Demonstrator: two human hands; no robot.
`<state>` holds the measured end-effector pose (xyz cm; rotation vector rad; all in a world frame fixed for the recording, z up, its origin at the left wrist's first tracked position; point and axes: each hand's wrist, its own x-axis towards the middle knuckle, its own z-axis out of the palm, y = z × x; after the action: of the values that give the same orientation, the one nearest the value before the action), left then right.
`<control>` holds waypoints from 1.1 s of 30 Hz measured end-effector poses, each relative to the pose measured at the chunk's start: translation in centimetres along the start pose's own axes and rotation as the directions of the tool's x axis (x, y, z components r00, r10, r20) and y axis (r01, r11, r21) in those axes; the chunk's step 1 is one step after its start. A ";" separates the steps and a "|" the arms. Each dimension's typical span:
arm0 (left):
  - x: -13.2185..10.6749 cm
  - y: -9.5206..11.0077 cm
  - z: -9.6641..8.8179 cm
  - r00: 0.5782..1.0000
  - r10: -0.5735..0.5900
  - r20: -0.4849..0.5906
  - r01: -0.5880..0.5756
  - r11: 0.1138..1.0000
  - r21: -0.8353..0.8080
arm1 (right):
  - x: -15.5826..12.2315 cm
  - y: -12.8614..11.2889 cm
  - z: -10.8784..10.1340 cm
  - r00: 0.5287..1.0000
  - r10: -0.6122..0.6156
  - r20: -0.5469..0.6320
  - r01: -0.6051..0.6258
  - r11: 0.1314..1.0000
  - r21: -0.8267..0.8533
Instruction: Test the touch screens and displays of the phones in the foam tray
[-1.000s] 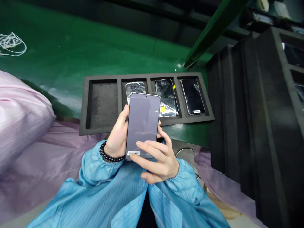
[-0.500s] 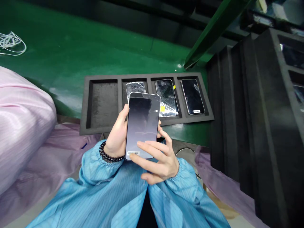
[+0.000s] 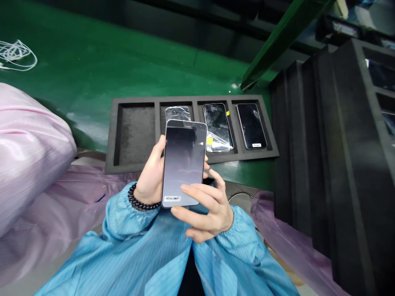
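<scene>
A smartphone (image 3: 182, 164) with a dark, reflective screen is held up in front of me, its top edge tilted away. My left hand (image 3: 151, 176) is closed around it from the left, with fingertips showing at the right edge. A small white barcode label (image 3: 172, 198) is at the bottom left of the screen. My right hand (image 3: 210, 209) has its fingers apart over the phone's lower right corner; the index and middle fingers reach across the glass near the label. Beyond the phone lies a black foam tray (image 3: 112, 135), partly hidden by it.
Three phones sit in tray compartments: one in crinkled film (image 3: 178, 112), one with yellow tabs (image 3: 217, 123), one labelled (image 3: 251, 125). Stacked black foam trays (image 3: 327, 144) rise at right. A white cable (image 3: 18, 55) lies on the green table (image 3: 92, 70). A person's pink sleeve (image 3: 31, 156) is at left.
My right fingers have slid down and right off the barcode label, which now shows fully. The phone has moved slightly left in my left hand.
</scene>
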<state>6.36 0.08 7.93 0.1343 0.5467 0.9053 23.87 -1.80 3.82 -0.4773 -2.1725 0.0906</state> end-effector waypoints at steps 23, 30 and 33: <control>0.0 0.4 0.4 0.998 0.059 -0.023 -0.057 0.995 0.084 | 1.0 0.4 -1.1 0.978 0.188 -0.095 -0.189 0.982 -0.011; 0.0 0.0 0.2 0.988 0.106 -0.115 -0.089 0.986 0.144 | 1.2 -0.8 -0.1 0.986 0.158 0.056 -0.153 0.985 -0.079; 0.1 -0.1 0.8 0.965 0.217 -0.149 -0.184 0.961 0.205 | 1.6 -0.8 -0.3 0.981 0.188 0.051 -0.182 0.977 -0.107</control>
<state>6.89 0.16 8.53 0.2909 0.7897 1.0685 22.99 -2.01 5.42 -0.7442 -2.1953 0.0972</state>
